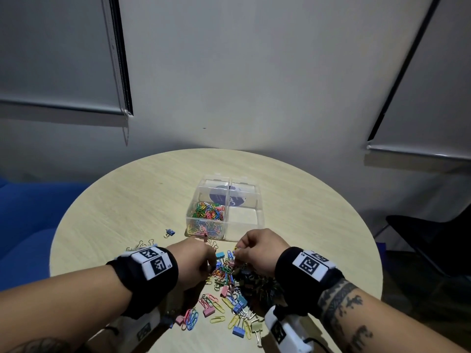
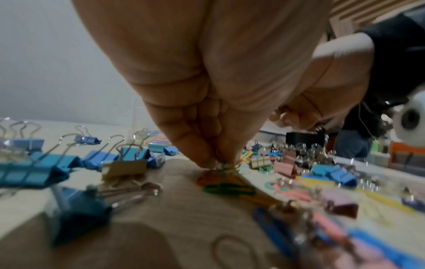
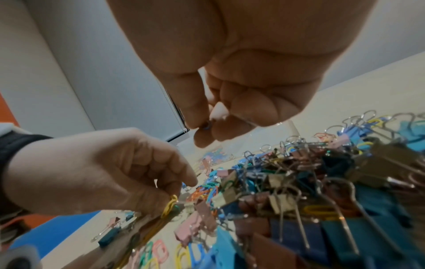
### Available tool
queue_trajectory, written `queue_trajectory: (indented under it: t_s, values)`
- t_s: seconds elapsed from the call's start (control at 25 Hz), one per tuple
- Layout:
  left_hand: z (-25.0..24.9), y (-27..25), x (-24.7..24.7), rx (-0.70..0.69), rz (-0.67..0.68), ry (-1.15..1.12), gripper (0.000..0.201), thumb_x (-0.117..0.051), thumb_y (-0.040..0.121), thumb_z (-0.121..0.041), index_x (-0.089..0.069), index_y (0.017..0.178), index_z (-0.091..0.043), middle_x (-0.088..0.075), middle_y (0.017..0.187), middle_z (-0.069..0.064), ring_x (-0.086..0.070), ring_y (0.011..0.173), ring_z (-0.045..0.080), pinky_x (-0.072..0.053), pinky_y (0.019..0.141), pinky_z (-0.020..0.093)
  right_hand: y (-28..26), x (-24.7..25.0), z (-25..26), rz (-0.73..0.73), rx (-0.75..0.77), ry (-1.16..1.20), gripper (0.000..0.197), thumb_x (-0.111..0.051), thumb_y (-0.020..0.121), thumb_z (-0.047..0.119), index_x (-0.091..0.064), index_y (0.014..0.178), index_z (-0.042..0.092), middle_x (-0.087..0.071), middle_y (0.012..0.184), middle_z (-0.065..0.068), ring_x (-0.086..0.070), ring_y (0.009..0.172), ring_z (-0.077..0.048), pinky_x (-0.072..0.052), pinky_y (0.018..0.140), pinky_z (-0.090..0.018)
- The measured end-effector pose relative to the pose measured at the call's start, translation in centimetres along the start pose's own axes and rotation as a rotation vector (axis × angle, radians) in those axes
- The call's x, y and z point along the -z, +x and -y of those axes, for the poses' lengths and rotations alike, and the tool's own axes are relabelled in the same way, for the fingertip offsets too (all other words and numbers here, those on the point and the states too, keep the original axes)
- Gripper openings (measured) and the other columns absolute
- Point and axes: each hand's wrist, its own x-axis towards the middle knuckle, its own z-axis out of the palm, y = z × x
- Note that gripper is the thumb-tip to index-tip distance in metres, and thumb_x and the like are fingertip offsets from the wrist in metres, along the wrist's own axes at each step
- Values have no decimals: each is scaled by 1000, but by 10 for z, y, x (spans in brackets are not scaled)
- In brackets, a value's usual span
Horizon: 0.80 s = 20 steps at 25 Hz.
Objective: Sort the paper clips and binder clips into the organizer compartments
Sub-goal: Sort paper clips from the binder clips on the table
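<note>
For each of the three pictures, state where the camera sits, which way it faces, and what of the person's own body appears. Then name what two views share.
Head: worn high, facing forward and down at the table, organizer, both forearms.
Left wrist: low, facing along the left hand, whose fingertips pinch paper clips.
Right wrist: under the right hand, facing the clip pile; the left hand appears too.
Shared: both wrist views show the left hand pinching clips.

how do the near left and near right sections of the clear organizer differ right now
The near-left compartment holds a heap of coloured paper clips; the near-right compartment shows only its bare clear floor. Both belong to the same clear organizer and sit just beyond the two hands.
</note>
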Motion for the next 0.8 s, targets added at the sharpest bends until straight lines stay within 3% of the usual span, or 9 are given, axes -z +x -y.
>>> queue_trajectory:
  t_s: [0.12, 0.2, 0.32, 0.4, 0.52, 0.6, 0.64, 0.72, 0.8]
  values:
    - [8, -2, 10, 48, 66, -117, 24, -55, 92, -21, -70, 107, -32, -68, 102, -12, -62, 95, 9, -49, 84, 23, 1, -2, 0, 29, -27, 162, 7, -70, 88, 13, -67, 84, 17, -74, 78, -1, -60, 59, -9, -50, 60, -22]
    - [14, -4, 14, 122, 81, -280, 25, -51, 92, -12, -69, 92, -29, -65, 82, -16, -60, 79, 8, -47, 72, 21, 3, -6, 1, 73, -74, 366, 9, -65, 91, 5, -67, 91, 14, -74, 77, -7, -63, 60, -17, -52, 63, -27]
    - [19, -8, 20, 270, 83, -727, 28, -47, 90, 1, -66, 80, -17, -60, 57, -7, -52, 55, 14, -41, 53, 23, 3, -8, 6, 130, -168, 615, 17, -53, 95, -3, -66, 98, 8, -65, 69, -8, -57, 52, -19, -46, 51, -25]
    - [18, -13, 23, 353, 53, -1028, 25, -43, 91, 1, -62, 77, -9, -59, 58, 1, -48, 51, 17, -37, 47, 21, 3, -10, 11, 129, -227, 724, 19, -44, 97, -1, -62, 97, 3, -54, 66, -9, -51, 50, -20, -39, 43, -21]
    - [23, -19, 25, 456, 82, -1344, 25, -36, 86, -6, -55, 71, -8, -55, 63, 12, -40, 48, 20, -28, 47, 23, 4, -12, 19, 139, -320, 834, 20, -37, 96, 8, -56, 94, 5, -48, 65, -7, -45, 48, -20, -32, 41, -21]
    - [24, -19, 23, 492, 112, -1313, 22, -41, 84, -13, -53, 67, -10, -50, 59, 9, -37, 47, 20, -24, 50, 25, 5, -14, 23, 167, -334, 763, 17, -43, 95, 16, -56, 87, 10, -50, 63, -3, -44, 47, -18, -31, 43, -21]
    - [25, -19, 22, 488, 99, -1162, 20, -47, 85, -16, -54, 66, -10, -49, 58, 6, -37, 46, 19, -24, 49, 25, 5, -15, 24, 165, -319, 667, 17, -49, 94, 22, -58, 83, 12, -51, 63, -1, -43, 47, -16, -32, 44, -20]
    - [23, -21, 19, 415, 60, -777, 18, -60, 87, -19, -60, 70, -14, -53, 59, 1, -43, 44, 14, -29, 45, 21, 4, -18, 28, 129, -222, 336, 22, -62, 92, 33, -62, 77, 17, -53, 62, 4, -46, 50, -13, -34, 47, -20]
    - [22, -22, 16, 327, 60, -556, 10, -67, 86, -24, -66, 76, -21, -61, 65, -7, -53, 49, 4, -40, 46, 17, 2, -24, 31, 116, -80, -46, 20, -70, 87, 37, -64, 77, 21, -57, 65, 8, -52, 59, -9, -37, 52, -21]
